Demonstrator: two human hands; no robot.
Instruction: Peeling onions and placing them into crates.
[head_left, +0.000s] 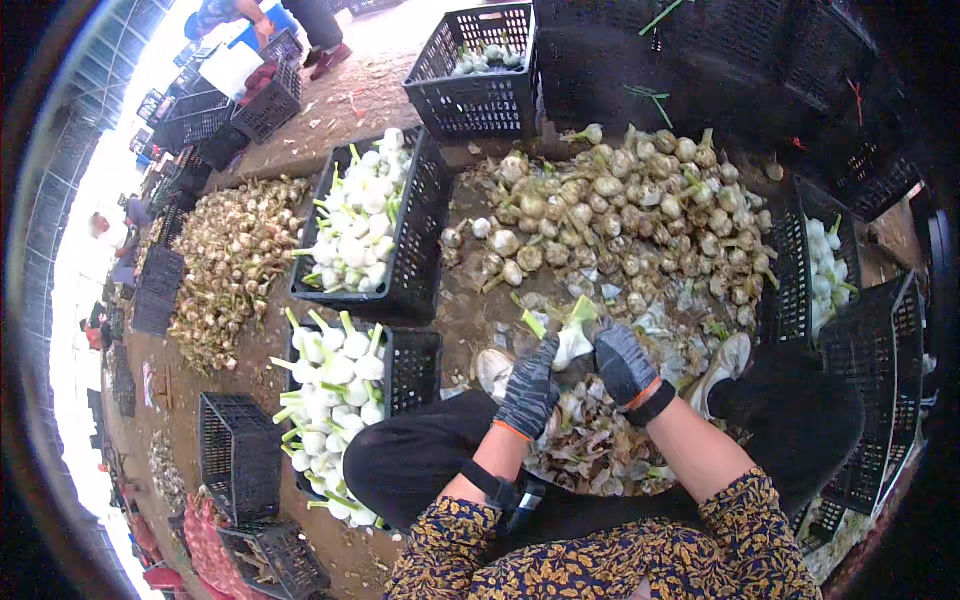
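Both hands wear grey knitted gloves with orange cuffs. My left hand (529, 386) is closed around the stem end of a white garlic bulb with green stem pieces showing above the fingers. The peeled garlic bulb (572, 346) sits between the hands, its cut green stem pointing up. My right hand (627, 361) touches the bulb's right side; its fingertips are partly hidden, and whether it grips anything is unclear. Below the hands lies a heap of garlic skins (592, 442) between the legs. Unpeeled garlic bulbs (622, 202) are piled on the ground beyond.
Black plastic crates of white garlic stand on the left (439, 262), (416, 367) and right (787, 262). Another crate (472, 105) stands at the back. A second garlic pile (232, 262) lies farther left. A person (262, 26) bends near crates at upper left.
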